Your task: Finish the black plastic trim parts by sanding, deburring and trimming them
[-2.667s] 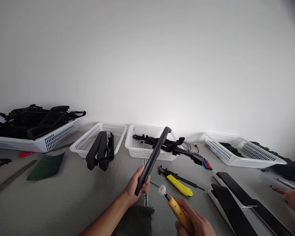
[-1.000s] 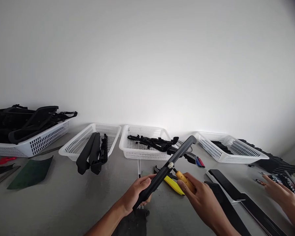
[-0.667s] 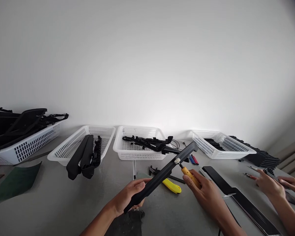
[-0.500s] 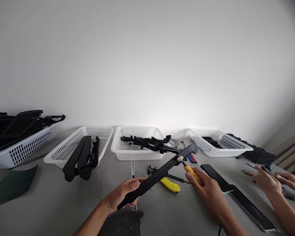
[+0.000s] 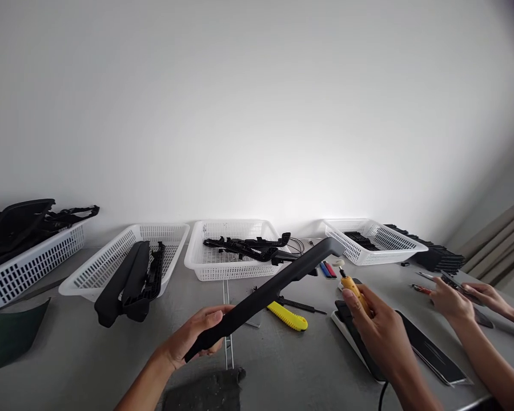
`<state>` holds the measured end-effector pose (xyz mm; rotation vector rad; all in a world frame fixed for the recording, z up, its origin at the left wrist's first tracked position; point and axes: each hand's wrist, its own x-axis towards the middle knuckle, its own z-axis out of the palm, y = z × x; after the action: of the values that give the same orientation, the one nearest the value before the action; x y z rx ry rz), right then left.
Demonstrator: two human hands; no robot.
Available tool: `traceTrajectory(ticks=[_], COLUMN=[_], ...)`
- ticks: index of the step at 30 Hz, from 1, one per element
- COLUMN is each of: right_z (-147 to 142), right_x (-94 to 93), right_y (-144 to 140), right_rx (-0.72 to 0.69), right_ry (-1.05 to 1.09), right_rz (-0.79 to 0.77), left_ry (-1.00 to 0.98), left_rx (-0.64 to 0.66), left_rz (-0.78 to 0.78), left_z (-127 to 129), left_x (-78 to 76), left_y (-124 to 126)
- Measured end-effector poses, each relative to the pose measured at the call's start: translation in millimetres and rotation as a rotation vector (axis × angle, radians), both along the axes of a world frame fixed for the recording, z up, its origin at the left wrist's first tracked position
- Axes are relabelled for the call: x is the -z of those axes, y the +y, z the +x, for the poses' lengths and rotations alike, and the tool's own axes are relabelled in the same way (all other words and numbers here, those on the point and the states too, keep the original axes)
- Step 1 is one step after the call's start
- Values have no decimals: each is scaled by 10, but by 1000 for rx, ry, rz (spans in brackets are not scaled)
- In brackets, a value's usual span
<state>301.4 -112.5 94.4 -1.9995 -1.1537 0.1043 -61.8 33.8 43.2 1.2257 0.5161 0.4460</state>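
Four white baskets (image 5: 235, 268) — black parts (image 5: 244, 248) inside

Both of the person's forearms are bare from the bottom edge of the view up to the wrists; no sleeve, cuff or glove covers them. The left hand (image 5: 192, 341) is uncovered, its fingers (image 5: 212, 317) bare, with short, unpainted nails. The right hand (image 5: 379, 331) is likewise ungloved, and its wrist carries neither watch nor band. No ring shows on either hand. Both forearms are slim and smooth, with no marks, tape or plasters visible on them.
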Motion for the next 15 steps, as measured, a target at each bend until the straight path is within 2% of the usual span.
traceTrajectory(ticks=[7,15], right_z=[-50,-32], right_x=[-51,-4], right_y=[-9,13], right_rx=[-6,-16], right_ry=[-23,-86], right_rz=[18,16], left_ry=[38,74], left_rx=[15,26], left_rz=[28,35], left_z=[-1,-21], left_x=[45,59], left_y=[17,28])
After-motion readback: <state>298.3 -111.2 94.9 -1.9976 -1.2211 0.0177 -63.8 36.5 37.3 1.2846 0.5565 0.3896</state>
